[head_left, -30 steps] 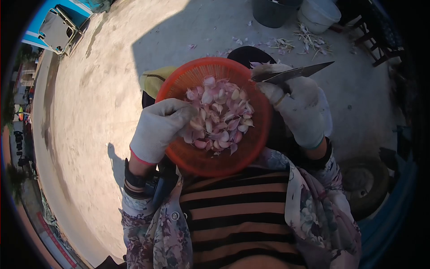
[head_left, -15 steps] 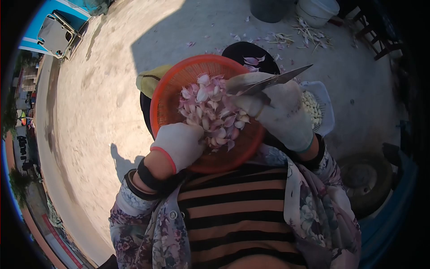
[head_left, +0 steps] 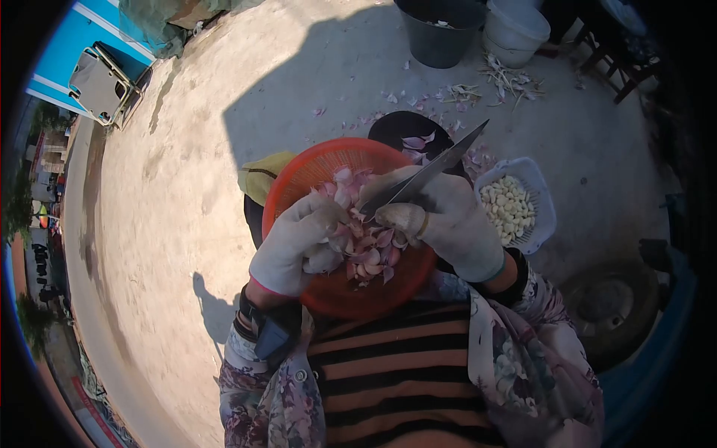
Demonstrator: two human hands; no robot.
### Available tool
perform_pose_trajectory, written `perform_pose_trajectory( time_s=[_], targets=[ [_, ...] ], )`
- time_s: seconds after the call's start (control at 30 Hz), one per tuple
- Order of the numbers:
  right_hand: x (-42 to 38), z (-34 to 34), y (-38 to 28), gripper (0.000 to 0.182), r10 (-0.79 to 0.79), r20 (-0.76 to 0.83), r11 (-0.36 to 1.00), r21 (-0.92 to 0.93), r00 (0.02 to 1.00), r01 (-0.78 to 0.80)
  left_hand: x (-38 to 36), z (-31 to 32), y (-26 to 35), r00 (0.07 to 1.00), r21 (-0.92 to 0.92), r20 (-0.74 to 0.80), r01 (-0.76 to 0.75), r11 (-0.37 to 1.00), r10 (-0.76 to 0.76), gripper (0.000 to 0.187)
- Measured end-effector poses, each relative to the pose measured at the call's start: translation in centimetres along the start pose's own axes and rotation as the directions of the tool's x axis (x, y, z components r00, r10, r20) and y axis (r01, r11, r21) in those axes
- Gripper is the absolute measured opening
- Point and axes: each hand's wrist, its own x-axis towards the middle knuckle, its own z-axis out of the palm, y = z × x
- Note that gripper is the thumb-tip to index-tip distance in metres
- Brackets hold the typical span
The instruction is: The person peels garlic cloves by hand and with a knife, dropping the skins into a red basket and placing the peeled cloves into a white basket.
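Observation:
An orange basket (head_left: 299,168) rests on the lap with pinkish garlic cloves (head_left: 371,257) in it. My right hand (head_left: 455,224), in a whitish glove, is closed round a knife (head_left: 433,166), its blade slanting up to the right. Over the left part of the basket, my left hand (head_left: 295,243), also gloved, has its fingers bent together at the cloves, close to the knife; what lies between its fingertips is too small to make out. Right of my right hand stands a white basket (head_left: 547,216) of peeled cloves (head_left: 508,209).
A dark bucket (head_left: 441,37) and a white bucket (head_left: 515,33) stand at the top, with stalks and skins (head_left: 511,78) scattered on the ground below them. A wheel (head_left: 609,306) lies at the right, a folding chair (head_left: 104,82) stands at the upper left.
My left hand has risen from the basket's near edge to beside the knife. The knife now points more steeply upward. The view has shifted, showing more of the white basket and buckets.

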Motion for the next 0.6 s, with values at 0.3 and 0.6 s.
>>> perform_pose_trajectory(
  time_s=[0.3,0.6],
  targets=[
    [0.4,0.2,-1.0,0.025,0.111,-0.023,0.993,0.031,0.994,-0.111,0.8,0.4,-0.5,0.995,-0.055,-0.035,-0.095,0.994,0.093,0.02],
    [1.1,1.4,0.3,0.025,0.215,-0.017,0.962,0.176,0.977,-0.208,0.8,1.2,-1.1,0.979,0.012,-0.117,-0.167,0.986,0.168,0.02]
  ],
)
